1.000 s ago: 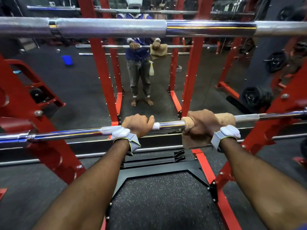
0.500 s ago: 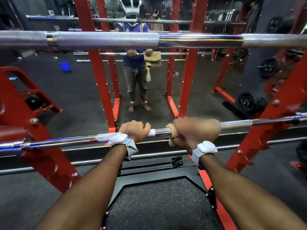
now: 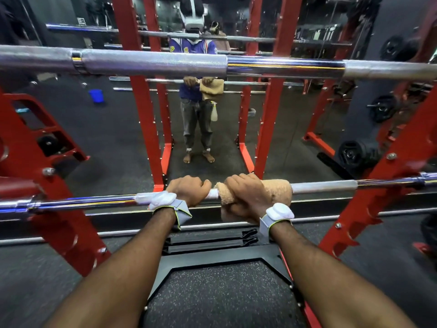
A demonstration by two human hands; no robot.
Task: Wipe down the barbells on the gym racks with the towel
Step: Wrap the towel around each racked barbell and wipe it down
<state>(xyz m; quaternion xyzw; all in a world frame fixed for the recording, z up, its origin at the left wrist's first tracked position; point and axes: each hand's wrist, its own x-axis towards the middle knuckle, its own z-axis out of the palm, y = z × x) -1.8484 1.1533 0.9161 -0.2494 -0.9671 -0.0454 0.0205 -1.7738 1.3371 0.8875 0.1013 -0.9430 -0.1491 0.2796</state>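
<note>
Right, both hands are on the lower barbell (image 3: 324,187), which lies across the red steel rack (image 3: 144,114) at about waist height. The right hand (image 3: 246,194) is clenched around the towel (image 3: 276,188), a tan, nubbly terry cloth rolled round the bar like a sleeve, with a loose flap hanging beneath the knuckles. The left hand (image 3: 189,189) grips bare metal just beside it, fingers curled over the top, and a short pale stretch of shaft shows between the two fists. To the right of the cloth the shaft is matte and rough-looking. Further out, on both sides, it is polished chrome throwing back blue and yellow streaks.

Each wrist carries a grey fabric strap with a white, pebble-shaped plastic pod: left band (image 3: 163,201), right band (image 3: 280,211). No lettering on them can be read.

Higher and closer, the upper barbell (image 3: 153,61) crosses the whole view, cross-hatched with knurling, with a narrow ring groove on the left and a smooth mirror-bright section on the right.

In the mirror ahead, a pale spray bottle (image 3: 214,113) hangs at the person's hip, its contents impossible to judge. A blue bucket (image 3: 96,95) stands on the dark floor, its inside hidden. Black round weight plates (image 3: 352,153) sit low on the right, and a speckled rubber mat (image 3: 220,294) lies underfoot.
</note>
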